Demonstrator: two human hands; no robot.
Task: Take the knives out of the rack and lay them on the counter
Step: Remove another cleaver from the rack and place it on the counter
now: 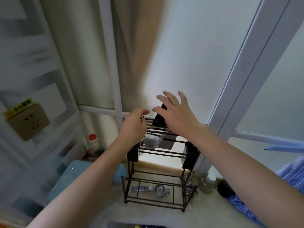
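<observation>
A dark wire rack stands on the counter against the window sill. A knife with a black handle sticks up from the rack's top slots, its wide blade hanging down inside. My right hand hovers over that handle with fingers spread, holding nothing. My left hand rests at the rack's top left corner, fingers loosely curled, with nothing visibly in it. The frame is blurred by motion.
A grey strainer-like tool lies on the rack's bottom shelf. A red-capped bottle and a blue container stand to the left, a glass jar and a dark object to the right. A wall socket is at far left.
</observation>
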